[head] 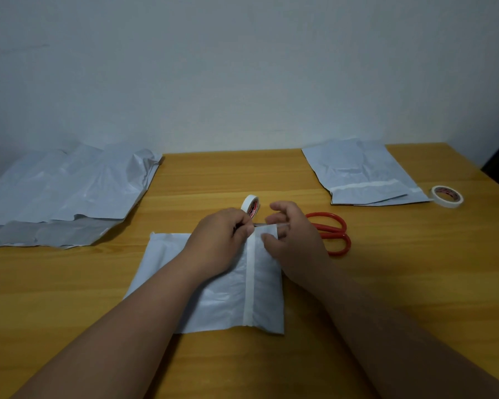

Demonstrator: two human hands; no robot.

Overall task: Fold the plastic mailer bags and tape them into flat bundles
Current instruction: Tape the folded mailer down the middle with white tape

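- A folded mailer bag (pixel 213 286), with a tape strip (pixel 249 280) run along it, is laid on the wooden table (pixel 386 283).
- The strip's far end is pinched by the left hand (pixel 222 240).
- The bag's far edge is pinched by the right hand (pixel 293 237).
- A tape roll (pixel 250 206) is stood just beyond; red scissors (pixel 333 233) are seen beside the right hand.

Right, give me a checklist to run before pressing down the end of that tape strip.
1. Folded bag lies flat on the table: ok.
2. Tape strip runs straight along the seam: ok.
3. Left hand holds the far edge of the bag: ok.
4. Right hand pinches the loose tape end: ok.
5. Strip cut free from the upright tape roll: cannot tell.
6. Scissors within reach: ok.
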